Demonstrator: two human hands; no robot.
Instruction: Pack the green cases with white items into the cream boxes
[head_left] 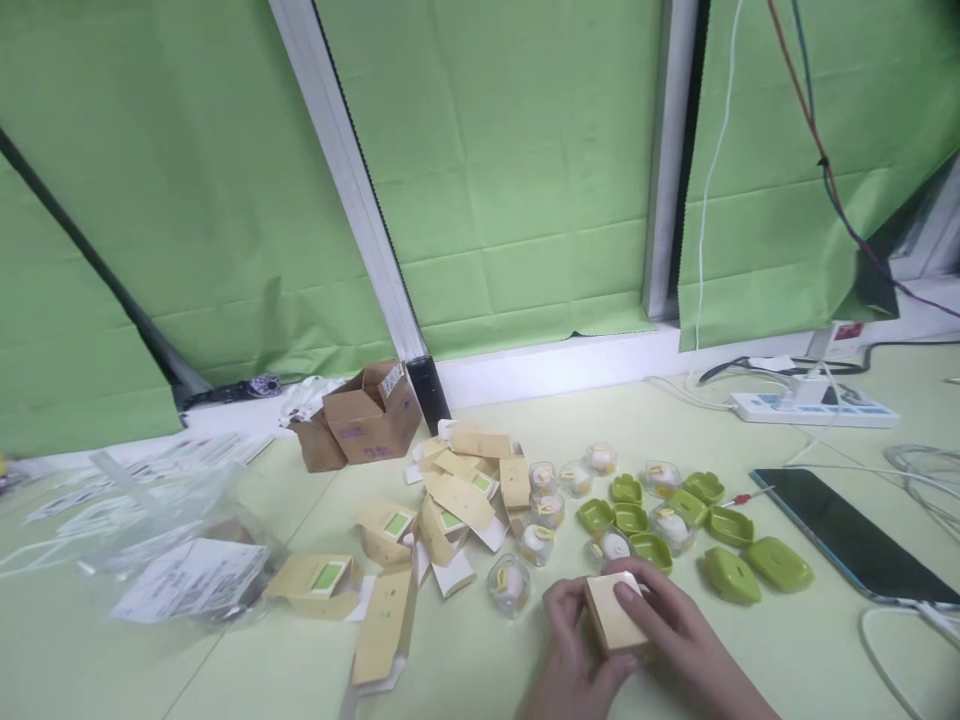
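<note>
Between my two hands is a small pale-yellow cardboard box, held just above the table at the lower right of centre. My left hand wraps round its left side and lower edge. On the right side, my right hand grips it, with the thumb lying on the upper face. Just beyond the hands, several clear plastic cases with white and yellow contents, such as this clear case, stand scattered. Among them lie several green plastic trays and green lids.
Flattened or opened yellow boxes pile up left of my hands. A brown carton and black cylinder stand at the back. A plastic bag lies left; a phone, power strip and cables lie right.
</note>
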